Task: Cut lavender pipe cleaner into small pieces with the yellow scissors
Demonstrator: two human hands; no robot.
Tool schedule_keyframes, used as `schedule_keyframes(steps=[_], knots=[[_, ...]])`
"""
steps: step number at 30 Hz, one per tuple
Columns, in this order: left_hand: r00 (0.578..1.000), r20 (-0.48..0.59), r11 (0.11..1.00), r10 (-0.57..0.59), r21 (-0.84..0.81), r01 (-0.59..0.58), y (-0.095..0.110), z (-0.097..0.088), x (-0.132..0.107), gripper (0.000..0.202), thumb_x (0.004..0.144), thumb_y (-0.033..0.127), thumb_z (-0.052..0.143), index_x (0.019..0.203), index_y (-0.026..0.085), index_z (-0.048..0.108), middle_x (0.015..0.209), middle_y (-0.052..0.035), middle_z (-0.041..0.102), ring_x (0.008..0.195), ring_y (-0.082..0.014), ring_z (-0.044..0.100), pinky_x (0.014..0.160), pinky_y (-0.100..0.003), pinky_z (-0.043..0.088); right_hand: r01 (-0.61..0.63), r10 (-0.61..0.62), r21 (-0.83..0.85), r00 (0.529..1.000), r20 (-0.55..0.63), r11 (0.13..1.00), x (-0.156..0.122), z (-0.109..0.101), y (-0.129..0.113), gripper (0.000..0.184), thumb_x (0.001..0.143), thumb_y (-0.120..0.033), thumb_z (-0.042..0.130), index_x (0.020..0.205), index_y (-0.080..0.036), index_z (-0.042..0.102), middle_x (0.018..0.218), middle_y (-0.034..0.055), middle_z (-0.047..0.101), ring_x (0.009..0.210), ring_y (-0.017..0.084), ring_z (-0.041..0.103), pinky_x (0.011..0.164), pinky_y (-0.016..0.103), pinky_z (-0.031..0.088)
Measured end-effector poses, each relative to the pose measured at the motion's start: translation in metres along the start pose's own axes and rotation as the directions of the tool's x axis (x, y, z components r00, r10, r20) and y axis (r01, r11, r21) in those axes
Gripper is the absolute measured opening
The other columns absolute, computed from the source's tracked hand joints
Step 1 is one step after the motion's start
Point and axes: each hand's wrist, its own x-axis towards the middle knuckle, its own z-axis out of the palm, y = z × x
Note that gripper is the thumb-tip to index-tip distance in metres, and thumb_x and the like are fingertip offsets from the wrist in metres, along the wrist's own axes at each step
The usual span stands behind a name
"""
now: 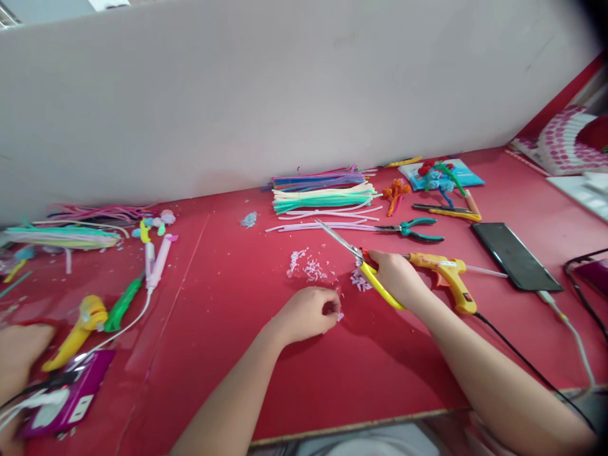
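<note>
My right hand (pixel 396 277) is closed round the yellow handles of a pair of scissors (pixel 354 256), whose blades point up and to the left over the red table (pixel 228 285). My left hand (pixel 308 312) rests on the table in a loose fist, its fingertips pinching something small and white that I cannot make out. White fluffy cuttings (pixel 308 267) lie scattered just beyond both hands. A yellow glue gun (pixel 446 275) lies right behind my right hand.
Stacked pipe cleaners (pixel 323 190) and green-handled pliers (pixel 413 229) lie further back. A black phone (pixel 515 256) with a cable sits at the right. At the left are another person's hand (pixel 16 354), a yellow glue gun (pixel 78 329), a purple power strip (pixel 66 405) and more pipe cleaners (pixel 61 235). A white wall (pixel 285 95) runs behind.
</note>
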Motion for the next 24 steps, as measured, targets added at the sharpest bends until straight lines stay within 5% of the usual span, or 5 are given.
schedule_keyframes(steps=[6, 11, 24], knots=[[0.988, 0.066, 0.901, -0.142, -0.404, 0.156, -0.002, -0.004, 0.003, 0.011, 0.071, 0.023, 0.05, 0.078, 0.017, 0.055, 0.065, -0.0014, 0.059, 0.054, -0.0095, 0.051, 0.049, -0.019, 0.036, 0.084, -0.115, 0.265, 0.988, 0.104, 0.961, -0.005, 0.002, -0.006, 0.023, 0.071, -0.035, 0.042, 0.068, -0.016, 0.055, 0.057, 0.0022, 0.056, 0.049, 0.01, 0.045, 0.045, 0.02, 0.024], [0.985, 0.074, 0.74, -0.158, -0.652, 0.168, -0.001, -0.008, 0.006, 0.017, 0.072, 0.026, 0.05, 0.086, 0.017, 0.046, 0.068, -0.0027, 0.062, 0.039, -0.0048, 0.041, 0.036, -0.016, 0.029, 0.046, -0.251, 0.568, 0.924, 0.287, 0.822, -0.013, -0.002, -0.019, 0.016, 0.066, -0.028, 0.045, 0.068, -0.015, 0.055, 0.055, -0.0022, 0.052, 0.049, 0.008, 0.044, 0.045, 0.018, 0.03], [0.976, 0.069, 0.593, -0.206, -0.785, 0.181, 0.001, -0.001, 0.008, 0.021, 0.069, 0.029, 0.055, 0.083, 0.015, 0.046, 0.062, -0.0029, 0.06, 0.04, -0.0078, 0.049, 0.036, -0.017, 0.037, -0.002, -0.285, 0.747, 0.924, 0.256, 0.665, -0.021, 0.001, -0.03, 0.007, 0.065, -0.018, 0.041, 0.062, -0.016, 0.047, 0.057, -0.0025, 0.054, 0.047, 0.006, 0.044, 0.045, 0.016, 0.033]])
